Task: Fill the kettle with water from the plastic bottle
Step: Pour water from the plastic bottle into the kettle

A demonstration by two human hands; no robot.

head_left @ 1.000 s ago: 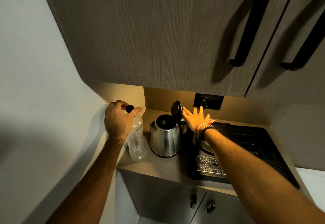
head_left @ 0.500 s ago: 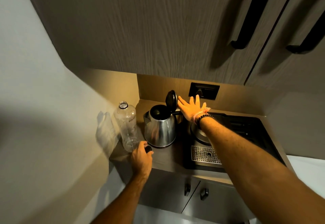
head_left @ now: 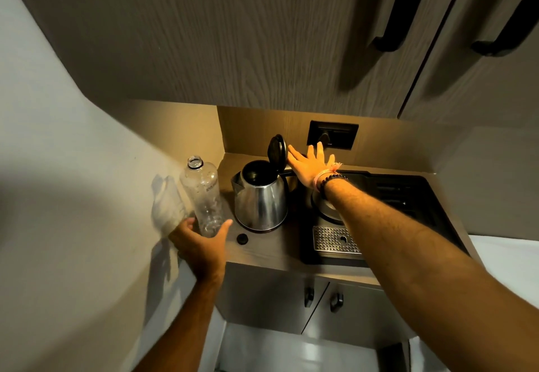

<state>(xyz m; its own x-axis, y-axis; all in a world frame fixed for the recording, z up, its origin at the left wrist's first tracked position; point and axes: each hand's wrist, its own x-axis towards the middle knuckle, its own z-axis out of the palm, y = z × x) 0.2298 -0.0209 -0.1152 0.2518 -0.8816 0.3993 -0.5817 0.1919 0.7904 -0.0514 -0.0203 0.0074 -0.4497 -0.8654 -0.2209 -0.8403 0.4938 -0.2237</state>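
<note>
The uncapped plastic bottle (head_left: pixel 204 196) is seen upright at centre left, its base cupped loosely by the spread left hand (head_left: pixel 201 244). The kettle (head_left: pixel 260 196) stands beside it, its lid (head_left: pixel 277 149) propped up by the flat, unclenched right hand (head_left: pixel 312 167). A black cap (head_left: pixel 242 238) lies on the counter (head_left: pixel 262 255).

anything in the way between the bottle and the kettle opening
Nothing visible. The bottle stands uncapped just left of the kettle, whose lid the right hand holds back. The cap lies low on the counter, clear.
</note>
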